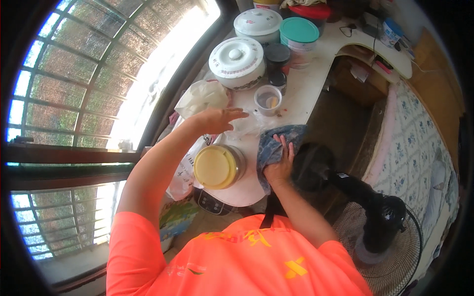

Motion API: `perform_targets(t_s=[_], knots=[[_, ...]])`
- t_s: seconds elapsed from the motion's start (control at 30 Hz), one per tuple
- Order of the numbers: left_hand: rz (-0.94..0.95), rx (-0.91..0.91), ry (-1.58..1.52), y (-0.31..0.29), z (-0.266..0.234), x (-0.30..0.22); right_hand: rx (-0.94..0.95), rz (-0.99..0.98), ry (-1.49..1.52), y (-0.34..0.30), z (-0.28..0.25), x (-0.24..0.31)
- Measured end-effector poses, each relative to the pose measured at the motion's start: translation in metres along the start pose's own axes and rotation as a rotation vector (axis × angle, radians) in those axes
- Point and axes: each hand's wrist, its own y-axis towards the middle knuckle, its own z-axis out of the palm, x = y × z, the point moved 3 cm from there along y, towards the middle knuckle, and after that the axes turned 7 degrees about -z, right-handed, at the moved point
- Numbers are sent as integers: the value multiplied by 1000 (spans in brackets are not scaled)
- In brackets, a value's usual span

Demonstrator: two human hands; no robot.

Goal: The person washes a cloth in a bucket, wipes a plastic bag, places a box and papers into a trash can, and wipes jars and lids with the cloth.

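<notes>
My right hand presses a dark blue-grey cloth to the white tabletop, near its right edge. The fingers lie over the cloth and bunch it. Over the table hovers my left hand, its fingers stretched out and nothing in it. A white plastic bag lies just beyond that wrist. Ahead of the left fingertips stands a small clear plastic tub with a little something pale inside. A round jar with a yellow lid stands near the table's front end, below my left forearm.
Farther back stand white lidded pots, dark-lidded jars and a teal-lidded tub. A barred window is at the left. On the right are a black fan and a bed with a flowered cover.
</notes>
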Motion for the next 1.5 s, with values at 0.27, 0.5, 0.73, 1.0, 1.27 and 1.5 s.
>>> perform_targets(t_s=[0.27, 0.5, 0.73, 1.0, 1.27, 1.5], knots=[[-49, 145, 40, 8, 25, 12, 33, -9, 22, 0, 7, 2], [-369, -681, -337, -97, -6, 28, -12, -124, 70, 11, 3, 7], [-653, -1038, -1573, -234, 102, 16, -1, -342, 227, 71, 54, 18], [-984, -963, -1801, -280, 202, -50, 156, -374, 255, 65, 70, 29], [-985, -998, -1889, -277, 235, -75, 116, -174, 217, 34, 14, -21], [-755, -871, -2142, -266, 221, -89, -455, 123, 220, 117, -11, -108]])
